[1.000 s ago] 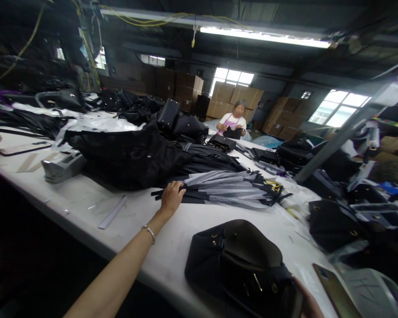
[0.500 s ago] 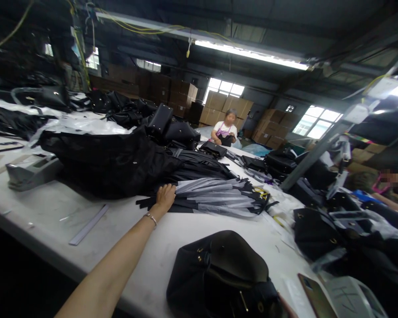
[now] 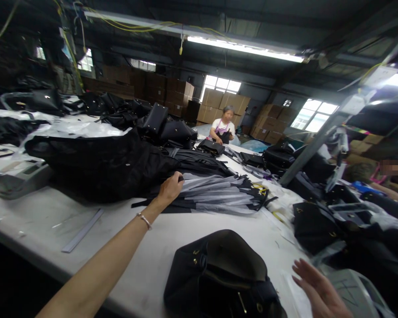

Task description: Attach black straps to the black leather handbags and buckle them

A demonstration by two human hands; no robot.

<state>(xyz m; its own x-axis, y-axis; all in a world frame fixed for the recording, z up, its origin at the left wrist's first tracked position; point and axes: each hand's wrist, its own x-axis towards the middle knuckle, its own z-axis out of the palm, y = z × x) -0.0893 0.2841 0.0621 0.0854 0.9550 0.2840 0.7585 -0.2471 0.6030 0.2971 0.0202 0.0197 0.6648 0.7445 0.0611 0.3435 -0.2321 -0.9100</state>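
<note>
My left hand point(image 3: 170, 190) reaches across the white table point(image 3: 53, 216) and its fingers close on the end of a pile of black and grey straps point(image 3: 215, 194). A bracelet sits on that wrist. My right hand point(image 3: 318, 289) hovers at the lower right with fingers spread, holding nothing, just right of a black handbag point(image 3: 219, 278) with gold hardware standing open in front of me.
A heap of black fabric point(image 3: 102, 163) lies left of the straps, with a grey tool point(image 3: 20, 179) and a flat strip point(image 3: 81, 232) nearer the edge. More black bags point(image 3: 318, 221) crowd the right. A person point(image 3: 223, 130) works at the far end; another sits at the right edge.
My left hand has lifted onto the strap ends and gripped them. My right hand has come off the handbag and risen into view, fingers spread.
</note>
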